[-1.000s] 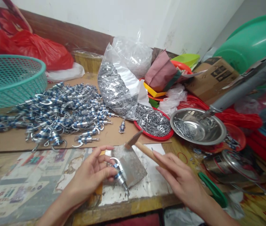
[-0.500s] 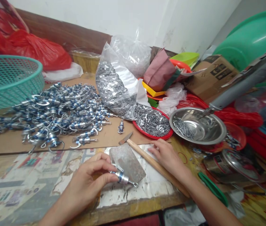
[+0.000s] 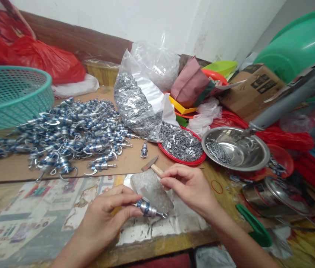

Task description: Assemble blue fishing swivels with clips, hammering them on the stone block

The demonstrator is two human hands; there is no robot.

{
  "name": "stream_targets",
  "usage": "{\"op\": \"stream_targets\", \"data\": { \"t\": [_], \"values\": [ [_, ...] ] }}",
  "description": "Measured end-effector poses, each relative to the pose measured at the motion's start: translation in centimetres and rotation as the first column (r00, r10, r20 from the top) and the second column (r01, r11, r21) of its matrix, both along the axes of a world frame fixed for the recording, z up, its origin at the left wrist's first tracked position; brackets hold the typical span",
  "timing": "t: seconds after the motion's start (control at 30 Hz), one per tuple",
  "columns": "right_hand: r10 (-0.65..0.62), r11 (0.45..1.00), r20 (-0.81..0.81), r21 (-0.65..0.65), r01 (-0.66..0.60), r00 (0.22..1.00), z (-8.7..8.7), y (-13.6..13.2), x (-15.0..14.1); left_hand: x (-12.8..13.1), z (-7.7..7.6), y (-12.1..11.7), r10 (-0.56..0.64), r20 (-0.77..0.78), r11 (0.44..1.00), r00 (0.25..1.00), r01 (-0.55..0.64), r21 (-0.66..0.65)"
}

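Thumb and fingers of my left hand (image 3: 109,210) are closed on a blue-and-silver metal fitting (image 3: 149,209), a small cylinder with an eye at its tip, tilted down to the right. It is over a grey metal block (image 3: 148,186) lying on a worn white sheet. My right hand (image 3: 190,186) is closed in a pinch to the right of the fitting and apart from it; whatever is between its fingertips is hidden. Beneath that hand lies a hammer (image 3: 156,169), its head on the far side of the block and most of its wooden handle covered.
Many similar fittings (image 3: 73,134) are heaped on cardboard at left, beside a turquoise basket (image 3: 15,100). Behind the block are a plastic bag of small metal plates (image 3: 135,104), a red dish of plates (image 3: 182,145) and a steel bowl of pins (image 3: 235,149).
My right hand has moved left towards the fitting, and its fingers have come together in a pinch. The fitting in my left hand has turned slightly and shifted a little right.
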State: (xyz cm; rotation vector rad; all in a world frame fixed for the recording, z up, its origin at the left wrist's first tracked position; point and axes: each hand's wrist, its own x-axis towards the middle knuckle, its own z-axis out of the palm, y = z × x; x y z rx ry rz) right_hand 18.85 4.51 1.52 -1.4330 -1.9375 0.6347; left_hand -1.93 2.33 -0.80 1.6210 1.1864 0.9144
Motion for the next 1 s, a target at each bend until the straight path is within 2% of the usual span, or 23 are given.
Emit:
{"op": "stream_targets", "data": {
  "t": [0.07, 0.13, 0.23, 0.37, 0.47, 0.57, 0.67, 0.73, 0.9, 1.0],
  "values": [
    [0.062, 0.997, -0.29, 0.054, -0.049, 0.955, 0.2, -1.3, -2.0, 0.1, 0.1, -0.2, 0.059, 0.006, 0.998, 0.998, -0.059, 0.007],
    [0.108, 0.992, -0.428, 0.106, -0.069, 0.897, -0.1, -2.4, -3.5, 0.2, 0.3, -0.4, 0.107, 0.016, 0.994, 0.994, -0.108, 0.029],
    [0.11, 0.993, -0.478, 0.093, -0.074, 0.871, -0.8, -3.1, -4.2, 0.2, 0.7, -0.4, 0.095, 0.044, 0.992, 0.995, -0.098, 0.078],
    [0.095, 0.995, -0.536, 0.04, -0.087, 0.839, -1.5, -3.2, -3.8, 0.4, 1.1, -0.4, 0.053, 0.071, 0.99, 0.996, -0.062, 0.13],
    [0.109, 0.994, -0.536, 0.081, -0.078, 0.837, -1.5, -3.4, -3.4, 0.6, 1.3, -0.4, 0.039, 0.095, 0.991, 0.995, -0.051, 0.127],
    [0.194, 0.969, -0.457, 0.23, -0.095, 0.868, -1.4, -3.8, -3.1, 0.6, 1.4, -0.5, 0.088, 0.148, 0.995, 0.985, -0.094, 0.033],
    [0.337, 0.859, -0.242, 0.475, -0.192, 0.91, -1.7, -4.0, -2.6, 0.3, 1.5, -0.6, 0.12, 0.188, 0.991, 0.975, -0.107, -0.077],
    [0.384, 0.783, -0.138, 0.573, -0.242, 0.913, -1.9, -4.1, -2.1, 0.1, 1.6, -0.7, 0.098, 0.195, 0.991, 0.976, -0.078, -0.11],
    [0.431, 0.669, 0.081, 0.64, -0.378, 0.899, -1.7, -4.0, -0.9, 0.2, 2.3, -1.0, 0.045, 0.119, 0.998, 0.992, -0.041, -0.037],
    [0.43, 0.647, 0.187, 0.619, -0.446, 0.883, -1.1, -4.0, -0.4, 0.5, 2.7, -1.2, 0.057, 0.082, 0.997, 0.995, -0.06, 0.038]
  ]
}}
